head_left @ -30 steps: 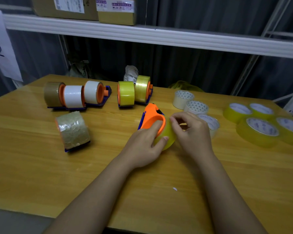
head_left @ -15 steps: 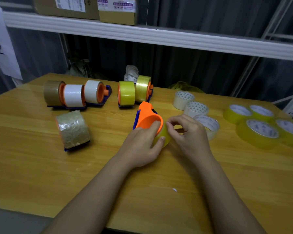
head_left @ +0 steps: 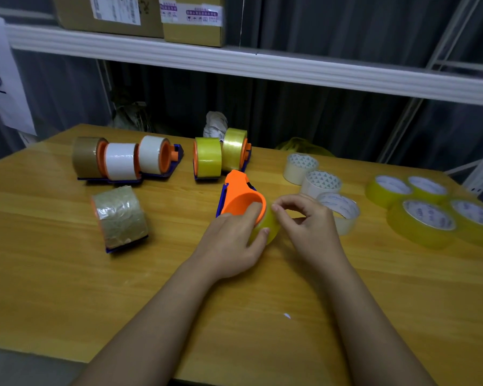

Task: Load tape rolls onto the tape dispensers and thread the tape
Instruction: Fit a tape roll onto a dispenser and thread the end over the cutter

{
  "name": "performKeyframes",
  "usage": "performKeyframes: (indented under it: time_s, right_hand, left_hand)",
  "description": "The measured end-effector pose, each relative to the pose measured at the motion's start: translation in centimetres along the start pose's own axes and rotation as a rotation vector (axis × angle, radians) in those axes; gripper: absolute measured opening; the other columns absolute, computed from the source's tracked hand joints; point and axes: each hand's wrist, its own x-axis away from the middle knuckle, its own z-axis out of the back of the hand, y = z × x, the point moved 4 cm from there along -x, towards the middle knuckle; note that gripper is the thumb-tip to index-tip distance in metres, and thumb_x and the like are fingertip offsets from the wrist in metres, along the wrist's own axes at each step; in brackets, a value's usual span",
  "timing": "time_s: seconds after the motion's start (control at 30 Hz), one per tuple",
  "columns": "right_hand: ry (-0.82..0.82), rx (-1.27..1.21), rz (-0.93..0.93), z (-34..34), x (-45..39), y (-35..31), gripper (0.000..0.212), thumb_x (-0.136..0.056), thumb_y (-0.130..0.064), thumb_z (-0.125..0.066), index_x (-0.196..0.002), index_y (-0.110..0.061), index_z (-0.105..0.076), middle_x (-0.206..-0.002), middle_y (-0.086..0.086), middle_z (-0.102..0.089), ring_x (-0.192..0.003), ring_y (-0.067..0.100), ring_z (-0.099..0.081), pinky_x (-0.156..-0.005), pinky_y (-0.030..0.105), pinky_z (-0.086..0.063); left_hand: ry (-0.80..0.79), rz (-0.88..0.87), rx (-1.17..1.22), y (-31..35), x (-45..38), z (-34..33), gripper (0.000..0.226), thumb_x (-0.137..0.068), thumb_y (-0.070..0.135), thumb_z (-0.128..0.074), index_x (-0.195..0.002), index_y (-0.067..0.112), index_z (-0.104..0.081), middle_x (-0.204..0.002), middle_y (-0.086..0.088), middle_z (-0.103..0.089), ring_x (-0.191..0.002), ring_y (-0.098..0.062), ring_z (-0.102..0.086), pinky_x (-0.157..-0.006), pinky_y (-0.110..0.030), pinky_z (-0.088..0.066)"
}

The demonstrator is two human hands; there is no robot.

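Observation:
An orange and blue tape dispenser (head_left: 239, 195) lies on its side at the middle of the wooden table (head_left: 67, 288), with a yellowish tape roll (head_left: 268, 227) on its hub. My left hand (head_left: 232, 243) grips the dispenser and roll, index finger inside the orange hub and thumb on the roll's edge. Curled at the roll's right side, my right hand (head_left: 308, 227) picks at the tape with its fingertips; whether it holds a tape end is hidden.
Several loaded dispensers stand at the back: brown and white rolls (head_left: 120, 160), yellow rolls (head_left: 221, 157), and a wrinkled brown one (head_left: 119, 215) nearer. Loose white-cored rolls (head_left: 321, 182) and yellow rolls (head_left: 424, 218) lie right. A shelf with boxes (head_left: 193, 20) hangs above.
The dispenser and roll have swung slightly left and its nose now points further back. My right hand's fingers have shifted on the roll's rim.

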Motion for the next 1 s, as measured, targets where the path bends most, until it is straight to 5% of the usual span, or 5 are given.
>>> performKeyframes:
  time_s: [0.23,0.53,0.7,0.87,1.0]
  right_hand:
    - [-0.093,0.143,-0.004,-0.9,-0.1,0.2,0.006,-0.089,-0.009,-0.058,-0.086,-0.014,-0.056,-0.086,-0.005,-0.053,-0.077,0.009,-0.050,-0.064,0.021,-0.045]
    - [0.020,-0.308,-0.295,0.1,-0.5,1.8,0.014,-0.096,-0.005,-0.053,-0.098,-0.014,-0.063,-0.078,0.002,-0.061,-0.072,0.007,-0.061,-0.066,0.022,-0.055]
    - [-0.013,-0.154,-0.165,-0.4,0.0,0.6,0.012,-0.086,-0.009,-0.070,-0.089,-0.021,-0.070,-0.093,0.000,-0.067,-0.083,-0.003,-0.060,-0.067,0.009,-0.046]
    - [0.033,0.072,-0.057,-0.6,0.0,0.5,0.015,-0.090,-0.008,-0.064,-0.084,-0.023,-0.063,-0.086,-0.012,-0.062,-0.085,-0.004,-0.056,-0.068,0.006,-0.041]
    - [0.011,0.036,-0.157,-0.9,-0.1,1.1,0.012,-0.094,-0.007,-0.056,-0.086,-0.016,-0.060,-0.081,-0.013,-0.058,-0.077,-0.011,-0.052,-0.065,0.006,-0.039]
  left_hand:
    - [-0.004,-0.030,-0.069,0.3,0.0,0.0,0.023,-0.096,0.034,-0.047,-0.110,0.015,-0.046,-0.065,0.009,-0.039,-0.068,-0.026,-0.050,-0.060,-0.033,-0.022]
    - [0.007,0.045,0.086,-0.3,-0.1,0.2,0.023,-0.096,0.037,-0.045,-0.111,0.019,-0.044,-0.069,0.000,-0.051,-0.062,-0.020,-0.050,-0.054,-0.040,-0.040]
    - [0.007,0.096,0.132,-0.3,0.0,0.6,0.026,-0.097,0.034,-0.046,-0.117,0.017,-0.044,-0.072,-0.003,-0.054,-0.062,-0.021,-0.054,-0.059,-0.045,-0.046]
    - [0.001,0.071,0.074,-0.3,-0.1,0.4,0.022,-0.097,0.035,-0.046,-0.108,0.016,-0.045,-0.065,0.000,-0.052,-0.059,-0.022,-0.053,-0.055,-0.043,-0.043]
    - [0.005,0.054,0.080,-0.3,0.0,0.5,0.022,-0.094,0.038,-0.044,-0.103,0.017,-0.045,-0.062,0.001,-0.049,-0.057,-0.022,-0.050,-0.052,-0.040,-0.041]
